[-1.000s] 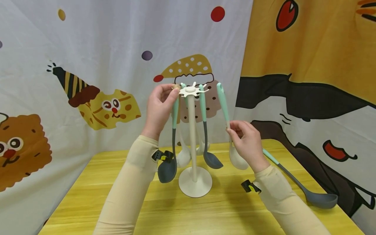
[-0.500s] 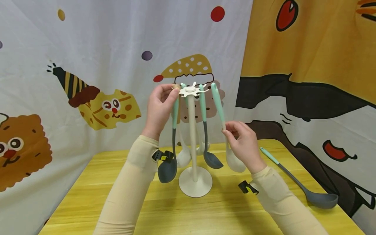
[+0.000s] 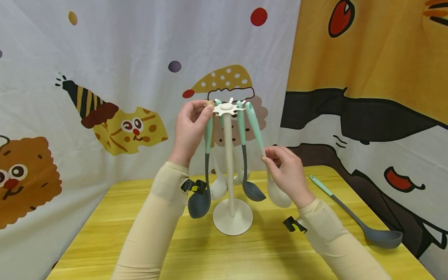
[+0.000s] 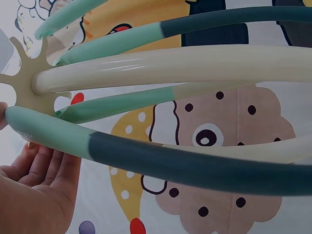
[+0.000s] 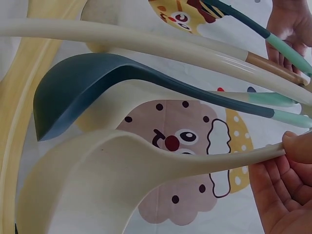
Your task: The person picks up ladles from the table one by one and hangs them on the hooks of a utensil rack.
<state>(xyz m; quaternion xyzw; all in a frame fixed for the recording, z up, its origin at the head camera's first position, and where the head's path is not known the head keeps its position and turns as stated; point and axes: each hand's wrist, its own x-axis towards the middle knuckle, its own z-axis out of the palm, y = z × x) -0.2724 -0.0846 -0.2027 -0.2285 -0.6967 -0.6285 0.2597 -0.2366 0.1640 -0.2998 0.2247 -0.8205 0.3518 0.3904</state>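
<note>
A cream utensil rack (image 3: 229,167) with a hooked top stands on the table. My left hand (image 3: 189,126) pinches the left edge of its hooked top, beside the handle ends; the exact contact is partly hidden. My right hand (image 3: 288,171) pinches the stem of a white ladle (image 3: 279,192) just below its mint handle. That handle's top end is close to a right-hand hook, and the ladle leans slightly; whether they touch I cannot tell. On the rack hang a dark grey ladle (image 3: 199,204) at left, another grey ladle (image 3: 253,190) at right, and white-headed utensils behind.
Another dark grey ladle (image 3: 383,236) with a mint handle lies on the right side of the yellow wood-grain table (image 3: 140,233). A printed cartoon curtain (image 3: 133,50) hangs behind the table.
My right hand has moved left with the white ladle, bringing its handle end from beside the rack up close to a hook. The left hand has stayed in place.
</note>
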